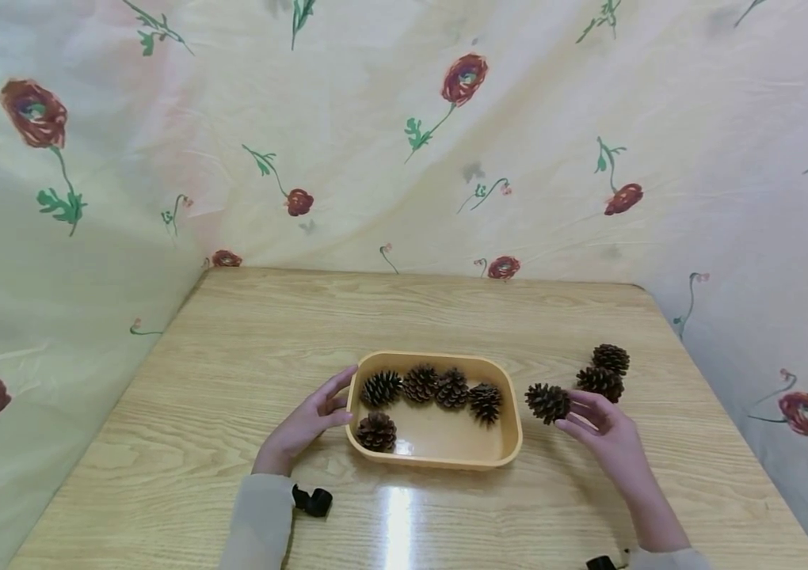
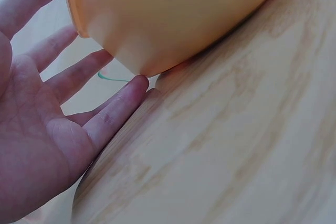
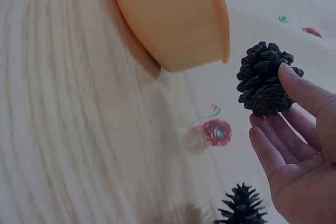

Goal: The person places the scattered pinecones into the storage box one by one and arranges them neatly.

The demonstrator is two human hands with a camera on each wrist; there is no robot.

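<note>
In the head view, the left hand (image 1: 310,419) rests its fingertips and thumb against the left end of a yellow-orange tray (image 1: 440,461). Its fingers look fairly straight along the outer wall, as the left wrist view of the hand (image 2: 47,124) also shows. My right hand (image 1: 609,435) pinches a brown pine cone (image 1: 546,403) between thumb and fingers, just right of the tray. Seen from the right wrist, that pine cone (image 3: 262,80) is held off the table, apart from the tray wall (image 3: 173,19). Several pine cones (image 1: 452,389) lie inside the tray, mostly along its far side.
Two more pine cones (image 1: 600,383) (image 1: 611,359) lie on the wooden table (image 1: 290,317) beyond the right hand. Flowered cloth (image 1: 375,142) hangs behind and beside the table. A small black object (image 1: 314,501) shows by the left sleeve (image 1: 261,518).
</note>
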